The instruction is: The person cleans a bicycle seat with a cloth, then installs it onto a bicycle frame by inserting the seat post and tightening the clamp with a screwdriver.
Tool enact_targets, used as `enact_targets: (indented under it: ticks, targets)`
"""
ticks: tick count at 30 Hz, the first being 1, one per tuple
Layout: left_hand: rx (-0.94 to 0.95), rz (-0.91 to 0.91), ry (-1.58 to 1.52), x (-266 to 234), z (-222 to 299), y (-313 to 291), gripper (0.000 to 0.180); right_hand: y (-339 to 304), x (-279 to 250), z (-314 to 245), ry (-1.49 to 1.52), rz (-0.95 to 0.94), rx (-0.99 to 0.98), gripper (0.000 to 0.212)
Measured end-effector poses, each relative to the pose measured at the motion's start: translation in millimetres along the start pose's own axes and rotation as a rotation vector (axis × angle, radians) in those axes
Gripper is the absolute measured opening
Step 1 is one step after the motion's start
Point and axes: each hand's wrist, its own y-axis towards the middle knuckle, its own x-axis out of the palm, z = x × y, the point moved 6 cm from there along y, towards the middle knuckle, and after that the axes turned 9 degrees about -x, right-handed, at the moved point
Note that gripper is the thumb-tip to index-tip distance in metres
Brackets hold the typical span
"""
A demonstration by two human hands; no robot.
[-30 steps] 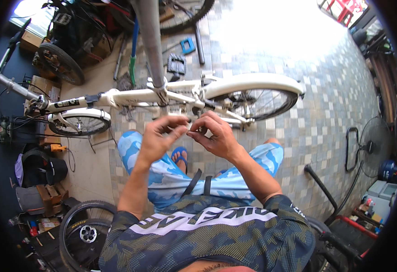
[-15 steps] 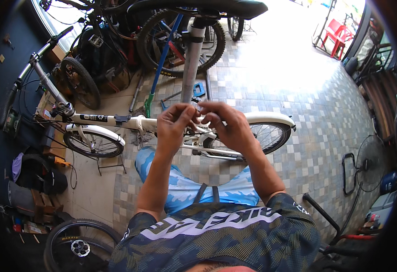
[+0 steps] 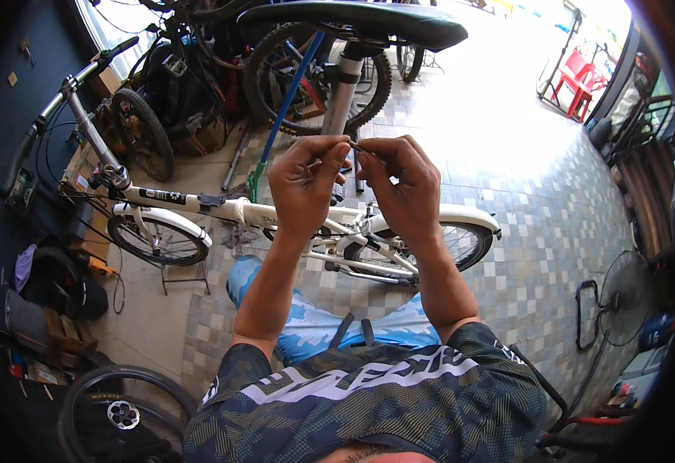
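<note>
Left hand (image 3: pixel 303 185) pinches with thumb and index fingertips, right hand (image 3: pixel 403 185) does the same from the other side; narrow grips, a small dark part (image 3: pixel 355 145) between them. Part's long axis runs roughly crosswise, left hand to right hand, dipping slightly to the right; too small to tell which end is the front. It sits in the gap between the two sets of fingertips, touching both, level with the tops of the hands. Left to right behind: white bicycle (image 3: pixel 187 202) upright, handlebar (image 3: pixel 71 89) at left, seat post (image 3: pixel 341 96) and black saddle (image 3: pixel 368 21) just beyond the hands, rear fender (image 3: pixel 461 213) at right. Versus half a second ago: hands higher in view, right fingers more curled in, more of the saddle showing.
</note>
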Motion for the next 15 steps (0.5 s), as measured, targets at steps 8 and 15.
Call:
enact_targets:
  ticks: [8,15]
  targets:
    - [-0.105,-0.085,-0.127,1.6,0.7,7.4,0.015,3.8,-6.0,-16.6,-0.218,0.029,-0.282,0.016]
    - [-0.347,-0.313,-0.322,3.7,-11.2,26.2,0.017,14.1,-14.9,-20.1,-0.120,-0.027,-0.273,0.017]
